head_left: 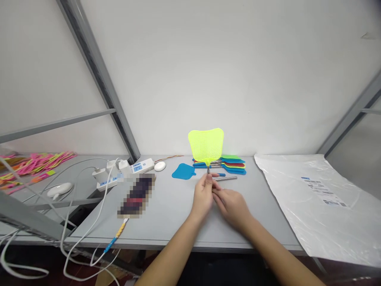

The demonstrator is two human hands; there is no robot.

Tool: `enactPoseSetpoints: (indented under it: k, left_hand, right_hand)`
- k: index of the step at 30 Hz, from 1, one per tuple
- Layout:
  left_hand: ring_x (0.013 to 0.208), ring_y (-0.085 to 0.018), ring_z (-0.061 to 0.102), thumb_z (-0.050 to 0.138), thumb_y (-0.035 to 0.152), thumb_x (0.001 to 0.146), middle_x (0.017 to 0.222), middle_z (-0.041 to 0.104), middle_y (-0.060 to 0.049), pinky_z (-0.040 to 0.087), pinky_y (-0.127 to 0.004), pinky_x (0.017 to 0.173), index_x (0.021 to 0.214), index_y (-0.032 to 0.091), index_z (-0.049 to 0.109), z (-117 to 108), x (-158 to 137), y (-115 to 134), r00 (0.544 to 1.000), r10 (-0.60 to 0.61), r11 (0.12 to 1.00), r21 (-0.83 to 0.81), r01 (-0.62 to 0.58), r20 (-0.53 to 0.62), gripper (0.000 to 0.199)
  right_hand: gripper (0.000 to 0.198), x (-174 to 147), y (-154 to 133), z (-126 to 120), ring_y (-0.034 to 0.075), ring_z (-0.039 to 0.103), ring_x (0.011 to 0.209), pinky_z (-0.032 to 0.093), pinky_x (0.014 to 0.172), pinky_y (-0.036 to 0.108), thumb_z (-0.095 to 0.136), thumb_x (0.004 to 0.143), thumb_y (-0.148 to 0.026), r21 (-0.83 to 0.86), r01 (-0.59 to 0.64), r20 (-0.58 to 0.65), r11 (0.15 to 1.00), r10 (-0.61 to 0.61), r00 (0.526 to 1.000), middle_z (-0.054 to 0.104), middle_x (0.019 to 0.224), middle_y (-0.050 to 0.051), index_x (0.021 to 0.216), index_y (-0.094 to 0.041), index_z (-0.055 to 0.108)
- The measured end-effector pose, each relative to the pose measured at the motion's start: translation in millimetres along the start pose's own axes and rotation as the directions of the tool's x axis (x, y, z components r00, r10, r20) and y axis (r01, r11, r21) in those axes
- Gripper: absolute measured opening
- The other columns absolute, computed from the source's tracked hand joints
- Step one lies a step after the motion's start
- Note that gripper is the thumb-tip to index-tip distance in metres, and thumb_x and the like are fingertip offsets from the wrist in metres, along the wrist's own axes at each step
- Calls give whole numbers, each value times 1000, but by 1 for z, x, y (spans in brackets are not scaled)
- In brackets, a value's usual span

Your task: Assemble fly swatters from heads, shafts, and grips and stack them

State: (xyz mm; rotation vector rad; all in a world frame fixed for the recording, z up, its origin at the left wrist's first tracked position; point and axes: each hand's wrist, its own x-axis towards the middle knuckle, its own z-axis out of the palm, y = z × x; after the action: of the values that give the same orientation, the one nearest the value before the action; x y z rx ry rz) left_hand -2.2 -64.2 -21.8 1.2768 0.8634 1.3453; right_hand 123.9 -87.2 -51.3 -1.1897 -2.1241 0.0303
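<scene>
A yellow-green fly swatter (206, 145) stands upright with its mesh head up, in front of the wall. My left hand (204, 194) is closed around its thin metal handle just below the head. Close beneath it, my right hand (230, 205) has its fingers pinched at the handle's lower part, which the fingers mostly hide. A loose blue swatter head (183, 171) lies on the table to the left. Behind my hands is a stack of swatters (235, 165) in blue, green, red and yellow. A metal rod (228, 178) lies just beyond my right hand.
A large white plastic parcel bag (297, 214) covers the table's right side. To the left are a blurred-out phone-like object (138, 196) with a cable, a power strip (143, 166) and a white oval device (160, 166). Pink and yellow items (38, 165) lie on the far-left table.
</scene>
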Motion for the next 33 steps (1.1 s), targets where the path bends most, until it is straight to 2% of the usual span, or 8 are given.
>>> enactPoseSetpoints:
  k: [3, 6, 9, 13, 18, 22, 28, 33]
  left_hand:
    - [65, -14, 54, 37, 53, 93, 67, 57, 0, 41, -26, 65, 109, 22, 62, -21, 28, 14, 969, 76, 921, 357, -158, 233, 43]
    - [84, -18, 55, 47, 44, 92, 86, 63, -3, 36, -30, 76, 101, 26, 66, -49, 51, 22, 914, 197, 552, 730, -403, 356, 28]
    - [88, -18, 53, 43, 37, 95, 89, 63, -2, 31, -32, 76, 104, 31, 65, -64, 63, 22, 902, 229, 300, 855, -424, 366, 25]
    - [86, -18, 51, 41, 39, 96, 87, 61, -1, 29, -32, 74, 109, 33, 62, -61, 71, 19, 883, 239, 145, 885, -443, 404, 26]
    - [92, -19, 52, 31, 26, 98, 95, 59, -4, 33, -34, 81, 117, 30, 57, -56, 100, 20, 872, 158, 191, 852, -488, 464, 32]
    - [90, -19, 54, 31, 21, 95, 98, 59, -5, 38, -31, 80, 105, 24, 60, -56, 136, 18, 879, 90, 278, 835, -474, 469, 31]
    - [85, -20, 57, 36, 21, 90, 92, 63, -6, 42, -30, 76, 95, 23, 68, -53, 177, 10, 830, 50, 292, 786, -545, 556, 32]
    - [83, -20, 59, 39, 17, 87, 90, 65, -6, 43, -29, 74, 94, 23, 71, -54, 200, -2, 813, 60, 283, 771, -570, 579, 33]
  right_hand:
    - [18, -1, 13, -17, 20, 61, 87, 46, 76, 33, 46, 92, -31, 74, -25, -243, 997, 42, 969, 66, 93, 7, 101, -22, 59]
    - [36, 0, 25, -33, 22, 59, 95, 49, 76, 35, 46, 91, -42, 268, -163, -392, 950, 262, 882, 60, 109, 10, 121, -22, 46]
    - [54, 5, 31, -42, 21, 60, 98, 51, 74, 35, 43, 92, -48, 460, -217, -333, 861, 394, 857, 52, 124, 12, 137, -24, 26]
    - [59, 15, 32, -51, 18, 62, 84, 52, 69, 33, 49, 90, -47, 428, -316, -243, 847, 445, 862, 53, 126, 10, 139, -27, 23]
    - [36, 31, 56, -79, 21, 59, 85, 44, 67, 32, 44, 94, -43, -106, -263, -155, 959, 245, 957, 63, 105, 7, 124, -26, 53]
    - [27, 55, 91, -97, 19, 55, 73, 34, 63, 31, 40, 97, -31, -535, -131, -29, 834, 137, 990, 63, 77, 4, 104, -23, 64]
    - [19, 89, 125, -91, 17, 54, 74, 32, 64, 29, 47, 92, -25, -628, 189, 234, 755, -49, 971, 61, 92, 8, 87, -20, 65]
    - [29, 97, 150, -78, 14, 56, 67, 34, 64, 28, 38, 92, -13, -559, 149, 182, 816, -55, 982, 63, 84, 5, 92, -21, 66]
